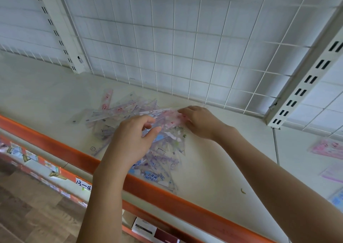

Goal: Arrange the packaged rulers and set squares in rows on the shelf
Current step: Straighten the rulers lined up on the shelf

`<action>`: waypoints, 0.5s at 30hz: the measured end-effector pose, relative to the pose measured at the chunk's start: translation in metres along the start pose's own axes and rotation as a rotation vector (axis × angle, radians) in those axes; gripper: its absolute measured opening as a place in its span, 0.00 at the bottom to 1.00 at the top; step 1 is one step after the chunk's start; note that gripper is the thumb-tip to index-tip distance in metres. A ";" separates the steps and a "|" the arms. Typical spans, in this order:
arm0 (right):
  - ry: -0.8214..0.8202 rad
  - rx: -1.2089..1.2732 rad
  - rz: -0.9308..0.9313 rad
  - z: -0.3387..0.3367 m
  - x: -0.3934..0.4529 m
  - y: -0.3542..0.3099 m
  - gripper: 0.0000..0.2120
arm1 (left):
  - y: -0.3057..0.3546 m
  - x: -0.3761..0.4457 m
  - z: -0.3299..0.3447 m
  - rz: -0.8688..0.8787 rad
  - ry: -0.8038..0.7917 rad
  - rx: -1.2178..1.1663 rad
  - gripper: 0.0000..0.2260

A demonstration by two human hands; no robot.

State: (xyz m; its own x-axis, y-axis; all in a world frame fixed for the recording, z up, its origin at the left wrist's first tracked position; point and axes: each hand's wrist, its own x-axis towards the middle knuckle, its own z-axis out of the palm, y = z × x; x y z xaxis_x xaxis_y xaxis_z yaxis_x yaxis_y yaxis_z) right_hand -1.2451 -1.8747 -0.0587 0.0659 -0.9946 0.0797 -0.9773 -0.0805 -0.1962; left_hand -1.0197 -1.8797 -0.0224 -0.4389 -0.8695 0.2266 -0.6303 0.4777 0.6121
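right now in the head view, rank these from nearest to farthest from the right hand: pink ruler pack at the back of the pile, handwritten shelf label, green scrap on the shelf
From the right hand:
1. Green scrap, toward the front edge, on the hand's right.
2. Pink ruler pack, back left of the pile; too close to the scrap to call firmly.
3. Handwritten shelf label, on the front rail far left, clearly farthest.

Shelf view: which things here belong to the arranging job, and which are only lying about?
Belong to the job:
- heap of packaged rulers and set squares
- pink packet held between left hand and right hand
- shelf

Lying about:
- small green scrap
- pink packets on the next shelf section
- handwritten label on the orange rail
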 end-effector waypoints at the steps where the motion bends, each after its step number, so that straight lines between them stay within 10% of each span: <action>1: 0.005 -0.011 -0.001 0.000 -0.002 -0.002 0.19 | 0.000 0.000 0.000 0.000 -0.001 -0.001 0.14; 15: -0.134 0.240 0.334 -0.020 -0.034 -0.007 0.26 | 0.000 -0.010 0.003 0.048 -0.043 -0.027 0.13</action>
State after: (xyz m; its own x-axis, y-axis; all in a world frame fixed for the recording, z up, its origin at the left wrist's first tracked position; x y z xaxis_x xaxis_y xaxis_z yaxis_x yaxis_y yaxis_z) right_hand -1.2444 -1.8391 -0.0403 -0.2049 -0.9671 -0.1508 -0.8759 0.2499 -0.4128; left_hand -1.0176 -1.8700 -0.0272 -0.4957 -0.8394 0.2232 -0.5907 0.5142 0.6218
